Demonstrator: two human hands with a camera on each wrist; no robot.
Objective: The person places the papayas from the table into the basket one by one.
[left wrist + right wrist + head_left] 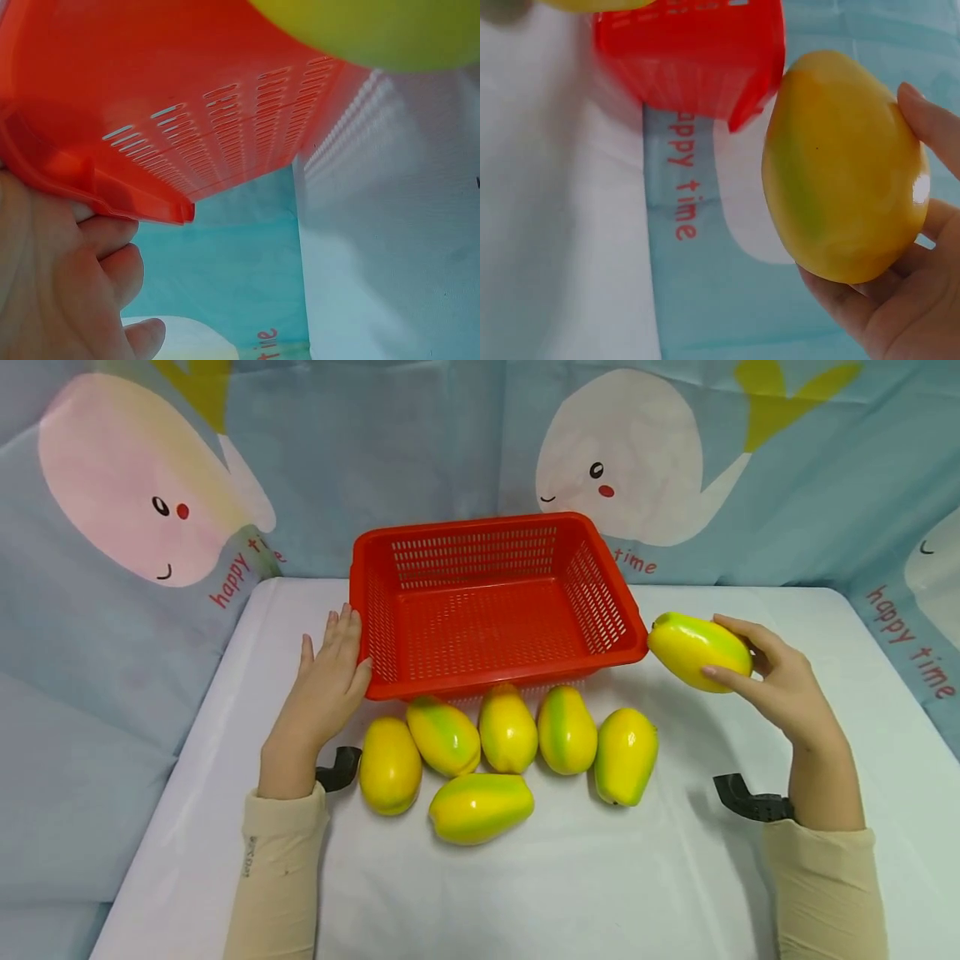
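A red plastic basket (pixel 487 681) with slotted walls stands at the back of the white table. My left hand (pixel 324 672) rests against its left rim, fingers fairly straight and the thumb near the front corner. In the left wrist view, the fingers touch the underside of the rim (pixel 142 202). My right hand (pixel 783 681) holds a yellow-green papaya (pixel 697 652) off the table, just right of the basket's front right corner. Thumb and fingers wrap around the rear end of this papaya (pixel 847 172) in the right wrist view.
Several more papayas lie before the basket: a row with its middle one (pixel 508 731), and one lying crosswise (pixel 482 808) nearer me. A blue curtain (pixel 390 452) with whale prints hangs behind. Black wrist mounts (pixel 753 802) extend inward from both wrists.
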